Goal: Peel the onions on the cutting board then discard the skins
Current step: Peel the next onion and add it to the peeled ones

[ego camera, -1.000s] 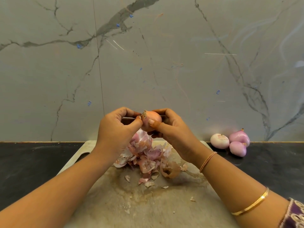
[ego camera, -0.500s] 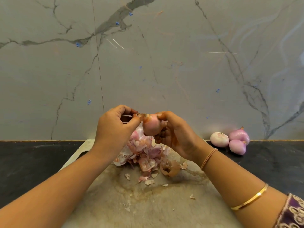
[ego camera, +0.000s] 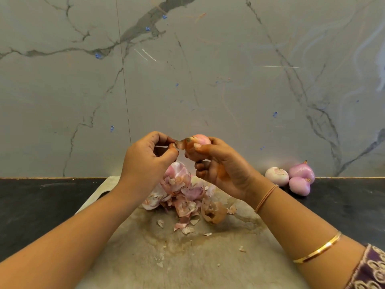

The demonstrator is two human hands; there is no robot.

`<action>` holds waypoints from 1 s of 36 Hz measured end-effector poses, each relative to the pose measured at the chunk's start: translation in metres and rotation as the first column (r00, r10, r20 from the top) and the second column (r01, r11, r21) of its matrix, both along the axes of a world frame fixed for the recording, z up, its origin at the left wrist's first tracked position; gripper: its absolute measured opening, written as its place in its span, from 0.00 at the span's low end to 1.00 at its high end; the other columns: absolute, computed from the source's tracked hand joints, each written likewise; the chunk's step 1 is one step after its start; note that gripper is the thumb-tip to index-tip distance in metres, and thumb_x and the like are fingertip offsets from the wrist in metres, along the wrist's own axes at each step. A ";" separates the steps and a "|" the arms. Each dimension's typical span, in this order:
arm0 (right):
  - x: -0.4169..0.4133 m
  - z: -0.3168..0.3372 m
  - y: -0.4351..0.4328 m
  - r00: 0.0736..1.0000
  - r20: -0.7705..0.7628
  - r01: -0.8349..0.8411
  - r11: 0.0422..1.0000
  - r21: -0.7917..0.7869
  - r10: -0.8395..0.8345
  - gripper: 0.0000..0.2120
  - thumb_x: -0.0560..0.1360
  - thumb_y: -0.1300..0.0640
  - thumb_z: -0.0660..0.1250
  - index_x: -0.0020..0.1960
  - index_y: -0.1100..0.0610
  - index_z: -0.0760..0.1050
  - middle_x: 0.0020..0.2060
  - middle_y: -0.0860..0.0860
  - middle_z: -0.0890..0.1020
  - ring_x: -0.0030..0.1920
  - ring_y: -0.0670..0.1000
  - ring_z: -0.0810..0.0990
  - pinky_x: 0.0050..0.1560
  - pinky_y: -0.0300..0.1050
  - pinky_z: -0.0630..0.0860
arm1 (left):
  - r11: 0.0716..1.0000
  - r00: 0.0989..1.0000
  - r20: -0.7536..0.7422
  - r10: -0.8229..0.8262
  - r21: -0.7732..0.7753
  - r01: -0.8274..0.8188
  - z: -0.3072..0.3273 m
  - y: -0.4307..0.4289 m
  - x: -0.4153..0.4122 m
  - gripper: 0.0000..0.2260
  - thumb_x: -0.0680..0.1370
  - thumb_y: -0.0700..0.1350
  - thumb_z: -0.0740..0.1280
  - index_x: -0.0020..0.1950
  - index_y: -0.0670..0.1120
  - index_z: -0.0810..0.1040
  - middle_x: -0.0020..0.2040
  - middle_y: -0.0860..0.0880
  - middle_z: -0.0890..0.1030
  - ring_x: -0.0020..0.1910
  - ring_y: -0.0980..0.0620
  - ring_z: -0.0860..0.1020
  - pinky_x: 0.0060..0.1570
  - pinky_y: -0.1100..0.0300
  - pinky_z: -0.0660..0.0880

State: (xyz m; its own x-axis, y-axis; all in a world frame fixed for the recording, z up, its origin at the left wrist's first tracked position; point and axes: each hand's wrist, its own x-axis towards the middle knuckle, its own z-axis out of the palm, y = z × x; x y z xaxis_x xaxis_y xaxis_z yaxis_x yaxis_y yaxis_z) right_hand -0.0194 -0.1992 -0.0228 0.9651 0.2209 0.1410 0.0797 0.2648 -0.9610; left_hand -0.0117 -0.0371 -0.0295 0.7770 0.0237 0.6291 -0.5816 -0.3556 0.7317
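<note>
My right hand [ego camera: 220,165] grips a small pink onion [ego camera: 200,141] in the air above the cutting board [ego camera: 187,257]. Its brown outer skin is partly lifted at the left side. My left hand [ego camera: 149,157] pinches that loose strip of skin [ego camera: 180,143] between thumb and fingers, right beside the onion. A thin metal blade seems to lie inside the left hand, mostly hidden. Under both hands a pile of pink and brown onion skins [ego camera: 183,195] lies on the far part of the board.
Three peeled onions [ego camera: 291,177] sit together on the black countertop [ego camera: 343,205] to the right of the board, against the grey marble wall [ego camera: 187,69]. Small skin flakes are scattered over the stained board. Gold bangles circle my right forearm.
The onion has been turned in my right hand and held a little higher. A strip of brown skin now stands away from it, pinched by my left hand.
</note>
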 end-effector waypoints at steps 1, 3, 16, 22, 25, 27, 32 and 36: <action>0.001 0.000 0.000 1.000 0.003 0.008 1.000 -0.006 -0.008 0.27 0.68 0.56 0.73 0.64 0.58 0.69 0.50 0.61 0.79 0.32 0.47 0.72 0.32 0.39 0.73 | 1.000 1.000 -0.003 0.011 -0.005 -0.011 0.000 0.001 0.001 0.07 0.76 0.41 0.68 0.41 0.53 0.77 0.40 0.52 0.82 0.41 0.51 0.82 0.45 0.50 0.81; 0.001 0.000 -0.001 1.000 0.003 0.006 0.998 -0.058 -0.006 0.27 0.68 0.50 0.72 0.64 0.59 0.71 0.44 0.59 0.81 0.29 0.46 0.71 0.31 0.39 0.72 | 0.999 0.999 -0.002 0.032 -0.003 -0.032 0.001 0.001 0.002 0.07 0.76 0.41 0.69 0.41 0.53 0.76 0.40 0.52 0.82 0.40 0.51 0.82 0.44 0.50 0.81; -0.004 0.007 -0.007 0.988 -0.154 -0.007 0.991 -0.131 -0.013 0.26 0.77 0.42 0.57 0.54 0.66 0.74 0.28 0.54 0.75 0.23 0.45 0.65 0.24 0.35 0.64 | 0.983 0.985 0.074 0.155 0.083 -0.161 0.000 0.005 0.008 0.03 0.76 0.42 0.68 0.44 0.48 0.77 0.38 0.57 0.79 0.39 0.60 0.78 0.35 0.71 0.71; 0.000 0.008 -0.012 0.989 -0.145 0.041 0.998 0.058 -0.032 0.25 0.78 0.44 0.56 0.54 0.66 0.74 0.28 0.54 0.75 0.25 0.46 0.66 0.25 0.36 0.65 | 0.975 0.979 0.062 0.195 0.094 -0.200 0.001 0.009 0.011 0.05 0.76 0.42 0.68 0.40 0.50 0.76 0.37 0.57 0.78 0.37 0.61 0.76 0.31 0.76 0.69; 0.001 0.008 -0.015 0.988 -0.146 0.074 0.989 0.125 -0.056 0.23 0.78 0.45 0.56 0.52 0.66 0.75 0.29 0.55 0.76 0.26 0.47 0.68 0.26 0.36 0.68 | 0.958 0.979 0.029 0.203 0.202 -0.204 -0.002 0.012 0.016 0.05 0.75 0.42 0.68 0.41 0.52 0.76 0.41 0.54 0.80 0.42 0.57 0.78 0.37 0.70 0.72; 0.001 0.007 -0.015 0.988 -0.143 0.076 0.988 0.131 -0.057 0.22 0.78 0.46 0.56 0.52 0.66 0.75 0.30 0.56 0.78 0.27 0.48 0.70 0.27 0.37 0.70 | 0.936 0.981 0.002 0.192 0.299 -0.184 -0.004 0.012 0.017 0.06 0.75 0.41 0.68 0.48 0.51 0.75 0.48 0.53 0.79 0.49 0.54 0.77 0.46 0.59 0.75; 0.001 0.006 -0.014 0.994 -0.109 0.019 0.994 0.109 -0.007 0.21 0.78 0.49 0.55 0.53 0.66 0.76 0.34 0.58 0.80 0.30 0.49 0.71 0.30 0.38 0.72 | 0.928 0.996 0.086 0.024 0.368 -0.055 -0.004 0.008 0.011 0.19 0.74 0.35 0.64 0.62 0.51 0.70 0.58 0.55 0.73 0.59 0.57 0.71 0.55 0.65 0.71; 0.001 0.005 -0.016 0.994 -0.090 -0.049 0.997 0.061 0.054 0.22 0.77 0.49 0.54 0.57 0.65 0.75 0.36 0.57 0.81 0.32 0.49 0.73 0.33 0.39 0.73 | 0.911 0.972 0.178 -0.150 0.408 0.066 -0.003 0.006 0.005 0.19 0.71 0.48 0.63 0.61 0.59 0.66 0.56 0.66 0.69 0.58 0.64 0.69 0.54 0.74 0.67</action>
State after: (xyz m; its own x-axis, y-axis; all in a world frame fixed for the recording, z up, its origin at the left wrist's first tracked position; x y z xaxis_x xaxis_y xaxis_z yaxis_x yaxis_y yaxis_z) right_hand -0.0184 -0.2150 -0.0176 0.9620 0.2646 0.0669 -0.0227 0.3220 -0.9465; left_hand -0.0066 -0.0316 -0.0330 0.6166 -0.3371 0.7115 -0.7525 -0.5182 0.4066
